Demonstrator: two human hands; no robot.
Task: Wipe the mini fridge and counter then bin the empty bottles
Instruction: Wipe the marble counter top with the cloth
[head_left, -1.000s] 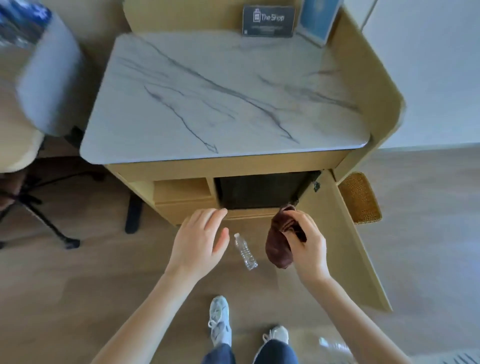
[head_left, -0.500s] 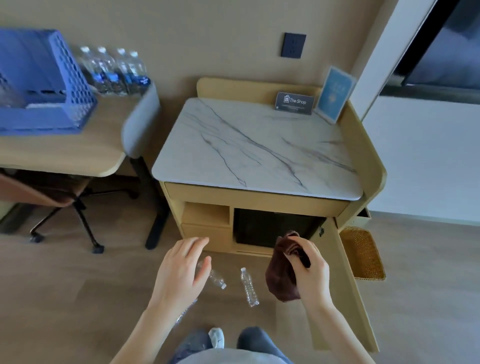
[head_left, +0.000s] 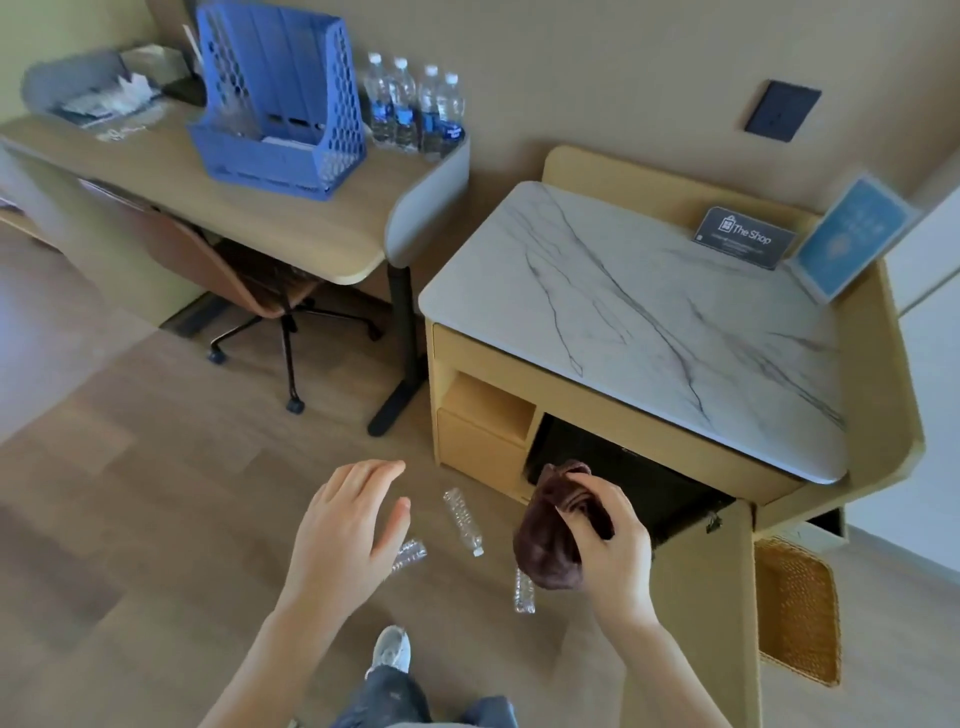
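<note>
Looking down from head height, a room corner is shown, with a wooden cabinet at the right and a desk (head_left: 249, 218) at the far left. The cabinet is topped by a white marble counter (head_left: 649, 322). On it, a dark card reading "The Shop" (head_left: 745, 236) and a blue sign (head_left: 852, 236) are stood along the far edge. Below the counter, the black mini fridge (head_left: 634, 483) is exposed, as the cabinet door (head_left: 701, 623) is swung open toward the near right.

A brown cloth (head_left: 548, 545) is bunched and clutched in the right hand (head_left: 610, 556), just in front of the fridge. Whether the cloth touches the fridge cannot be told. The left hand (head_left: 345, 530) is held apart from the right, fingers straight and spread, with nothing grasped, above the wooden floor.

Three clear empty bottles are seen lying on the floor. One bottle (head_left: 464, 521) lies between the hands, another bottle (head_left: 411, 553) is partly hidden by the left hand, and a third bottle (head_left: 524, 595) is partly hidden below the cloth. A wicker basket (head_left: 795, 608), set on the floor right of the door, is judged the likely bin. Four full water bottles (head_left: 415, 104) are stood on the desk beside a blue file rack (head_left: 280, 98).

As a judgement, wiping is the step in hand, given the cloth held at the fridge. Whether the counter has been wiped cannot be told from its surface. None of the bottles has been binned, so that step is wholly left.
</note>
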